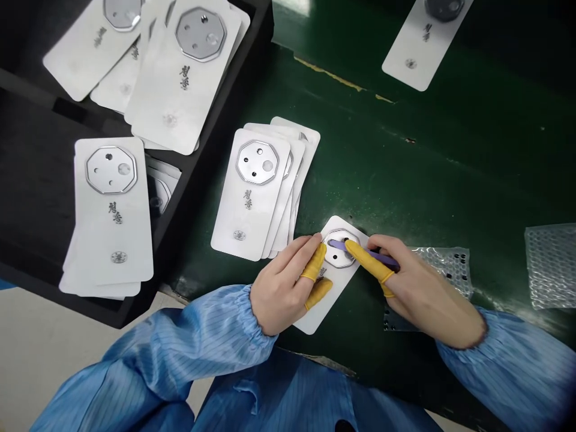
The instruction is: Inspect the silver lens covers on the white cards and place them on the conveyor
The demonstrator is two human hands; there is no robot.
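Note:
A white rounded panel (310, 315) lies tilted on the green table in front of me. It bears an octagonal metal-rimmed plate (335, 257) with small round holes. My left hand (290, 279), with yellow finger cots on two fingers, grips the panel along its left side. In my right hand (400, 270), also with yellow finger cots, is a slim purple tool (380, 258). Its tip touches or hovers just above the octagonal plate; I cannot tell which. Under and beside my right wrist lies a clear plastic sheet (456, 282) with small black dots.
A fanned stack of similar panels (245, 222) lies left of my hands. More panels (103, 240) rest in and on a black divided tray (40, 180) at the left. Another panel (411, 57) is at the far right, and bubble wrap (551, 267) sits at the right edge.

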